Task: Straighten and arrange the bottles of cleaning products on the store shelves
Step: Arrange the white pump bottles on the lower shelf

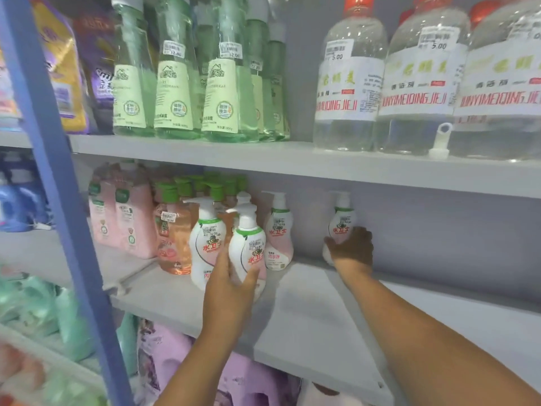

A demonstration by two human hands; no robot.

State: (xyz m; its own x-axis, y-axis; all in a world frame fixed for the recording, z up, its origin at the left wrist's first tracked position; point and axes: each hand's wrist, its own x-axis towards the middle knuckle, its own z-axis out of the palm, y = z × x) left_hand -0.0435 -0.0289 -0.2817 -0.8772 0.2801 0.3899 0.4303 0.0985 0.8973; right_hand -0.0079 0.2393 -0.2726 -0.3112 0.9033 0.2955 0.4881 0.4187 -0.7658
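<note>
Risk, left side: my left hand (234, 276) grips the white plastic pump bottle with the pink and red label (247, 250), which stands touching a second white pump bottle (206, 244) just to the left of my fingers; I judge that a careless twist could knock that neighbour into the orange translucent pump bottle (175, 244) beyond it.

Risk, right side: my right hand (352, 249) reaches deep to the back wall; pulling forward fast could tip the small white pump bottle with the pink base (342, 224), since I hold it low and its pump head rides high above my fingers.

Risk, between: a third white and pink pump bottle (278, 232) stands alone between my two hands, near enough to be clipped by either bottle.

Left fingers: curled round the lower body of the front bottle, thumb on its left side, fingers on its right.

Right fingers: wrapped over the base of the far bottle, hiding its bottom.

Where the bottles are: both on the grey middle shelf (307, 317), the left one near the front edge, the right one against the wall.
</note>
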